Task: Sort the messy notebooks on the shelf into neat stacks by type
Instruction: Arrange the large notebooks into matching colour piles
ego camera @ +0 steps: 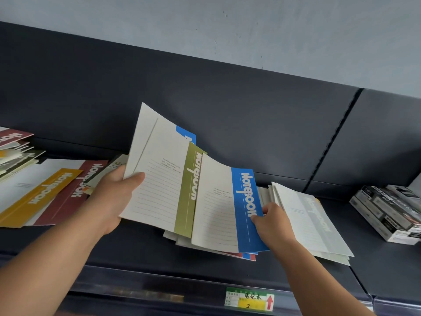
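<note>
Hands hold the work between them. The left hand point(114, 197) grips a fan of notebooks point(148, 137) lifted off the shelf point(136, 245), with its thumb pressed on the cream cover of the front one and its fingers hidden behind. The right hand point(273, 222) pinches the lower edge of the blue-banded notebook point(245, 208), thumb on top.

Judging by the task, the step in hand is drawing that blue one out of the fan to join its own kind. To do it well, the left grip should loosen just enough to free one cover while clamping the olive-green notebook point(191, 192) and those behind it. The pull should run flat along the band, so the thin covers neither crease nor drag a neighbour along.

The notebooks are slim and floppy, bowing where they are unsupported. Each is cream and ruled, with a coloured band reading "Notebook". Beneath the fan lies a loose pile point(248, 256) showing red and blue edges. Just right of the right hand sits a grey-banded stack point(314, 224). To the left, a yellow notebook point(41, 197) overlaps a maroon notebook point(77, 185). Boxes point(387, 215) stand further right.
</note>
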The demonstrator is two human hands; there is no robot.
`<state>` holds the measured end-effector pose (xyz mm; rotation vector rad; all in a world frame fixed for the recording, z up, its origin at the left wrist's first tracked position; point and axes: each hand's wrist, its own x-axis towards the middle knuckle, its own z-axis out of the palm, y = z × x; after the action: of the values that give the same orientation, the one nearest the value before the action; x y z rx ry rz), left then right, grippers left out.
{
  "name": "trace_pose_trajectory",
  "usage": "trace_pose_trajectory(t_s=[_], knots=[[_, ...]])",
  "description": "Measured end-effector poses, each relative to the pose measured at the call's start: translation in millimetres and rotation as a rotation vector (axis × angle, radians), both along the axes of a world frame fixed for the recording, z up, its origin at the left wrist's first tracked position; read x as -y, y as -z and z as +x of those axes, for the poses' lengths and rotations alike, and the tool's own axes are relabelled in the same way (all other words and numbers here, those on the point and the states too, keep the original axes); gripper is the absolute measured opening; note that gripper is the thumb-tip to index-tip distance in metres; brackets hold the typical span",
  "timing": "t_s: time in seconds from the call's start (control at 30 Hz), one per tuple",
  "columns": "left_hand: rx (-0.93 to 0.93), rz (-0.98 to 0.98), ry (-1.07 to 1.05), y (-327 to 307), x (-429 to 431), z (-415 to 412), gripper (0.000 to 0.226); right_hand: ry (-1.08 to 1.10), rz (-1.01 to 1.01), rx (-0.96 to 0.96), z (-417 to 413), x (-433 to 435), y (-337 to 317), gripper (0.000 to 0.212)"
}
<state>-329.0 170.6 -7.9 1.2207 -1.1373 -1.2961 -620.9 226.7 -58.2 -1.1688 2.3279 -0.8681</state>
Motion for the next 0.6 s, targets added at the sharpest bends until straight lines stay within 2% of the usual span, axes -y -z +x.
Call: trace_pose_trajectory(t_s=[0.17, 0.3, 0.4, 0.43, 0.53, 0.57, 0.6], knots=[[-0.044, 0.009, -0.048, -6.5, -1.6, 15.9, 0.019, 0.011, 0.07, -0.041, -3.0, 4.5, 4.9, 0.013], [-0.115, 0.055, -0.044, -9.1, -3.7, 17.5, 0.016, -0.092, 0.14, -0.145, 4.8, 4.8, -3.3, 0.015], [-0.149, 0.076, -0.025, -4.6, -6.5, 3.6, 0.016, -0.14, 0.016, -0.257, 15.0, 6.0, -11.8, 0.018], [-0.153, 0.088, -0.011, -2.5, -8.0, -3.3, 0.016, -0.159, -0.054, -0.157, 18.6, 8.1, -14.2, 0.023], [-0.158, 0.125, 0.027, 1.5, -13.1, -26.2, 0.017, -0.177, -0.118, 0.519, 32.3, 10.5, -29.0, 0.028], [-0.15, 0.137, 0.034, 1.5, -14.2, -33.7, 0.019, -0.186, -0.101, 0.621, 32.5, 11.1, -30.0, 0.027], [-0.147, 0.155, 0.033, 1.1, -14.9, -40.7, 0.022, -0.194, -0.107, 0.616, 30.8, 10.9, -31.6, 0.026]])
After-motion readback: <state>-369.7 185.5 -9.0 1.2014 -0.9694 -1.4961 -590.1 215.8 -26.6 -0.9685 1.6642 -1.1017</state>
